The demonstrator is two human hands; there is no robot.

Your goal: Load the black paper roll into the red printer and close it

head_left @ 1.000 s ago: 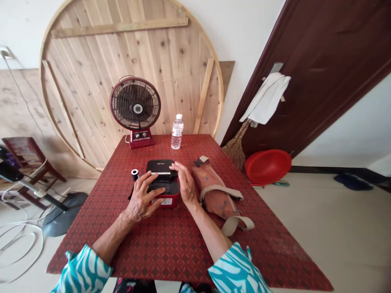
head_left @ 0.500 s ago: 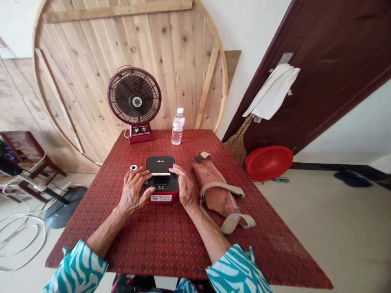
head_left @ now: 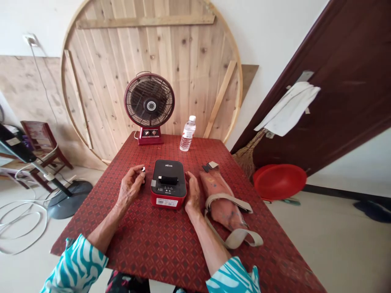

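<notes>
A small label-printer-like device (head_left: 169, 196) with a black top and red base sits on the table. Across its top is a dark slot or bar (head_left: 168, 180) with a pale tip at its left end; I cannot tell which. Left of the device, my left hand (head_left: 131, 185) pinches a small white ring (head_left: 143, 169) with a dark centre between thumb and fingers. My right hand (head_left: 193, 193) rests along the device's right side, fingers loosely bent and holding nothing. Close to it on the right lies a reddish bag (head_left: 221, 199) with beige straps.
A red patterned table (head_left: 146, 248) carries a maroon fan (head_left: 150, 103) and a water bottle (head_left: 187, 134) at the back. On the floor are a red basin (head_left: 279, 182) and a black stand base (head_left: 71, 199) with looped cables. A white towel (head_left: 288, 108) hangs on the door.
Both hands have drawn off the device's top. The white strip across it no longer shows. My left hand has taken the ring that lay on the table. The view has shifted.
</notes>
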